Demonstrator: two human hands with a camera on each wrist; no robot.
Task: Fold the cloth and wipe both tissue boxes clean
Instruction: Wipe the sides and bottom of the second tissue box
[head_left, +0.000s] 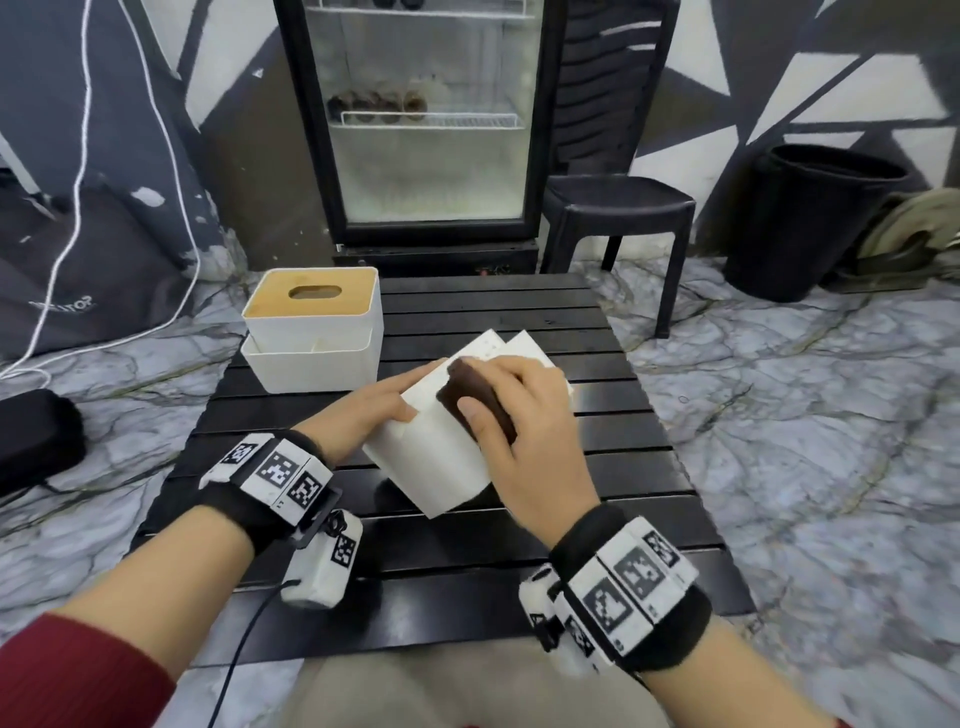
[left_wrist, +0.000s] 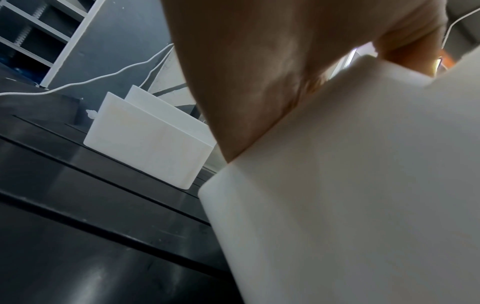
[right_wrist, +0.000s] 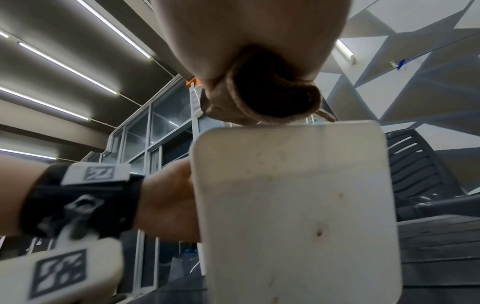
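A white tissue box, tipped on its side at the middle of the black slatted tabletop, is steadied by the left hand, whose straight fingers are laid along its left edge. A folded brown cloth is gripped in the right hand and pressed onto the box's upper face. The box's long axis runs from near-left to far-right. A second tissue box with a wooden lid is seen upright at the far left.

Near tissue box lies mid-table; far tissue box behind-left; cloth on the near one.
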